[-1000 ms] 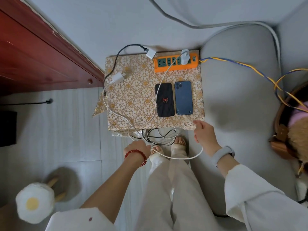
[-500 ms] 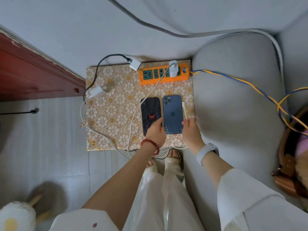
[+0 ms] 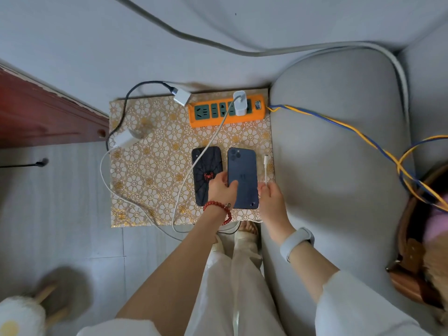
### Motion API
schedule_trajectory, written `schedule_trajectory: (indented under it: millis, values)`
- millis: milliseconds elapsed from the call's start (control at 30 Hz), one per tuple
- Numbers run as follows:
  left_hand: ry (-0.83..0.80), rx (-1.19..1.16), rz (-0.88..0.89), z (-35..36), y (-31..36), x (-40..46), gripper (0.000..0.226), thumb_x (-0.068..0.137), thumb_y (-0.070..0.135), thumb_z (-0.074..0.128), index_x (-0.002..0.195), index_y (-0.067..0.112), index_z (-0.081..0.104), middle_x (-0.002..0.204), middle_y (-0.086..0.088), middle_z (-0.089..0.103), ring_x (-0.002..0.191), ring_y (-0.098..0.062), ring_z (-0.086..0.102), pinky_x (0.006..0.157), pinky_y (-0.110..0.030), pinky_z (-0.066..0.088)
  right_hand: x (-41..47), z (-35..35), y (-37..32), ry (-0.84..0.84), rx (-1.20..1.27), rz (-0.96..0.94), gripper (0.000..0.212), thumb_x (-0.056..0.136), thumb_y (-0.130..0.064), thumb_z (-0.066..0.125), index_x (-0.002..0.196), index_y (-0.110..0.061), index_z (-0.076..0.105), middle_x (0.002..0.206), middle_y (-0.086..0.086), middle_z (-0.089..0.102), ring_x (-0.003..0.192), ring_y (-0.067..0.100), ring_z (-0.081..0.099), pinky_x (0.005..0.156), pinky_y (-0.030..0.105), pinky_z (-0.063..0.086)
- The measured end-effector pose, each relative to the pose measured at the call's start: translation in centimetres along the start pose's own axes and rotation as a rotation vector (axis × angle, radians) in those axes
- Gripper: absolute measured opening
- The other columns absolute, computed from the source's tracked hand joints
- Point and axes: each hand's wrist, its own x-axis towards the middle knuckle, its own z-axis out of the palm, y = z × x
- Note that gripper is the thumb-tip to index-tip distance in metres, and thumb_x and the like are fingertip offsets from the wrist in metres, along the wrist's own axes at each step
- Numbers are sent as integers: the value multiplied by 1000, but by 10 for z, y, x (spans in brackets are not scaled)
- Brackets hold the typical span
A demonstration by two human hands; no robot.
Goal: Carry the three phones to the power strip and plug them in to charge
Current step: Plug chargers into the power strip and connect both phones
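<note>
The blue phone lies face down on the flower-patterned desk, just beside the black spider-case phone. The left hand pinches the blue phone's left edge, thumb on its back. To its right, the right hand is closed on a white charging cable, connector pointing away. Farther back sits the orange power strip with a white charger plugged in.
</note>
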Motion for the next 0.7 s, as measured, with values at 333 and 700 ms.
schedule_trajectory:
  millis: [333,700]
  values:
    - [-70,-317,-57,-17,-5,-36,21,88,4,45,105,5,58,99,-9,63,92,-25,61,85,-41,52,-48,-39,-2,-10,0,-208,30,94,-18,42,67,-11,51,42,-5,41,39,8,35,40,11,32]
    - [11,-502,-99,-36,12,-65,22,89,1,44,107,0,56,99,-12,63,94,-31,62,90,-53,49,-95,-34,-9,-123,-171,-182,28,94,-28,38,69,-33,50,50,-4,49,48,18,43,55,29,36]
